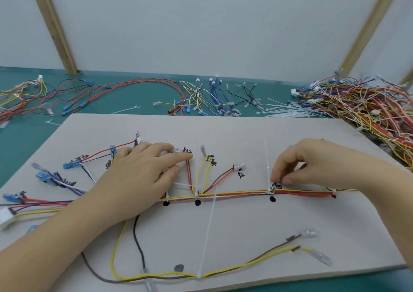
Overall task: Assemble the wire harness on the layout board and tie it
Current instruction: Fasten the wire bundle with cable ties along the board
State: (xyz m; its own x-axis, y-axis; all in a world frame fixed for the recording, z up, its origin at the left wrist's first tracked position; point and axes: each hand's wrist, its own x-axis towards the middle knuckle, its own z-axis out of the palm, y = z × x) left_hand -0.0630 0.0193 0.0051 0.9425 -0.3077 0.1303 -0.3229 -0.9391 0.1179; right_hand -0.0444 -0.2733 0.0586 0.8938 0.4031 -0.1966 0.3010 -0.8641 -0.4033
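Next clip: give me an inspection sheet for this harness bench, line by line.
Surface: grey layout board on a green bench.
Job's things: multicoloured wire trunk along black marker dots; translucent cable ties fitted.
Clutter: loose white cable ties; heap of finished harnesses.
Hands: left hand flat on wires; right hand pinching a tie at the trunk.
Cables: spare leads behind the board.
Surroundings: white wall, wooden posts.
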